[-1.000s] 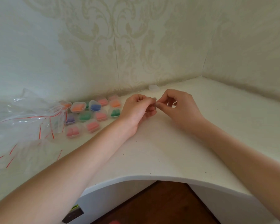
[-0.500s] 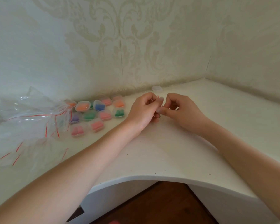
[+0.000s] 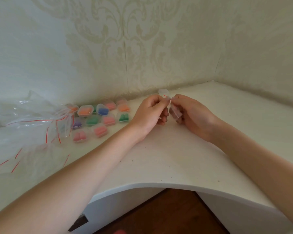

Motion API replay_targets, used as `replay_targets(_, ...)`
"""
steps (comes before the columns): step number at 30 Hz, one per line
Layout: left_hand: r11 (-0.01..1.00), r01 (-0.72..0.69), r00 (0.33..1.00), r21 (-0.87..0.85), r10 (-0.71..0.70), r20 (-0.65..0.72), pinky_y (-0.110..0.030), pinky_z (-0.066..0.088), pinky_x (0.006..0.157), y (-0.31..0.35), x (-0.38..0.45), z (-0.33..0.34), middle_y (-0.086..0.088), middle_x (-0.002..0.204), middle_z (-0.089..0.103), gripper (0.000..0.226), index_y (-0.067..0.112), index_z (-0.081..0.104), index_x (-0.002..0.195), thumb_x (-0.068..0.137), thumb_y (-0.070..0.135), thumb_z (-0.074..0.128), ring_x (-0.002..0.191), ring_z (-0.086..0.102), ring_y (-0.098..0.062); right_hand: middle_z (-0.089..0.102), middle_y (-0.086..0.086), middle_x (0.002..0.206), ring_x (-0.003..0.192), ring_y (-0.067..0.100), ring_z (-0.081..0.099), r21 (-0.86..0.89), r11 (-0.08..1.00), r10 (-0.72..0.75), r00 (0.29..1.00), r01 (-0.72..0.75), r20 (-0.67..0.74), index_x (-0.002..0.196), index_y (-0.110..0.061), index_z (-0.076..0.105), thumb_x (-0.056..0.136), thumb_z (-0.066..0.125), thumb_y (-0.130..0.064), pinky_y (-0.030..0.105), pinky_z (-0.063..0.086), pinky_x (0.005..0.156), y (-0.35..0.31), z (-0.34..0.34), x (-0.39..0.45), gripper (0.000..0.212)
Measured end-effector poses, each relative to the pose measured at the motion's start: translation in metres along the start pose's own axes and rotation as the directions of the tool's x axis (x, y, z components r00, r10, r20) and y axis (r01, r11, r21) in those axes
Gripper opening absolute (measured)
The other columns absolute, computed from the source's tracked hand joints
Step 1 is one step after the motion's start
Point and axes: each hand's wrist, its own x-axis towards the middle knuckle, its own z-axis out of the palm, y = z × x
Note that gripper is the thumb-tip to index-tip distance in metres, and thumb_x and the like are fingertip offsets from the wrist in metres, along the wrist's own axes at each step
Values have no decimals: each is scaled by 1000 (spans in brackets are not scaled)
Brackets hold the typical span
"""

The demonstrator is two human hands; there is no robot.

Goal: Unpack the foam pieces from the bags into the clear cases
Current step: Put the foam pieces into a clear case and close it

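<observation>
My left hand and my right hand meet above the middle of the white desk. Both pinch the top of a small clear zip bag with a red seal line. Pale pink foam shows faintly inside the bag against my right fingers. One empty clear case sits just behind my hands by the wall. Left of my hands lie several clear cases filled with orange, blue, pink, green and purple foam pieces.
A heap of empty clear zip bags with red seal lines covers the desk's left side. Patterned walls close the desk at the back and right. The desk's front edge curves inward over a brown floor.
Both hands have lifted slightly and drawn the small bag's top up between the fingertips, so its red seal line now shows. The view has tilted up a little.
</observation>
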Motion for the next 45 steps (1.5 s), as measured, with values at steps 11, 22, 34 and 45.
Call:
replay_targets(11, 920, -142, 986, 366, 163, -25, -19, 37, 41, -6, -5, 6, -4, 58, 53, 32, 13, 42, 68, 100, 16, 36, 38, 43, -2, 44, -10, 52, 50, 3, 37, -451, 888, -195, 963, 94, -184, 61, -15, 41, 95, 44, -13, 15, 31, 50, 11, 11, -1, 33)
replay_targets(22, 851, -191, 980, 489, 196, 42, -38, 43, 54, -5, -8, 8, -1, 56, 50, 28, 15, 38, 63, 91, 13, 43, 49, 47, -13, 38, -4, 58, 54, 16, 33, -641, 766, -345, 871, 46, -350, 67, -19, 30, 93, 44, -20, 34, 29, 54, 10, 6, 0, 30)
replay_targets(34, 808, -318, 929, 497, 369, -6, -36, 36, 52, -4, -10, 3, -7, 54, 50, 30, 12, 45, 66, 95, 20, 43, 52, 49, -23, 51, -3, 130, 107, 11, 45, -795, 556, -472, 879, 242, -63, 92, -16, 71, 86, 48, -6, 36, 46, 79, 6, 2, -3, 25)
replay_targets(45, 980, -152, 909, 128, 189, -372, -23, 36, 40, 2, -3, 0, -4, 66, 57, 20, 21, 43, 78, 95, 30, 50, 50, 50, -13, 54, -6, 124, 93, 2, 52, -525, 832, -230, 973, 180, -30, 138, -47, 35, 91, 61, -28, 8, 35, 86, 7, -2, 3, 57)
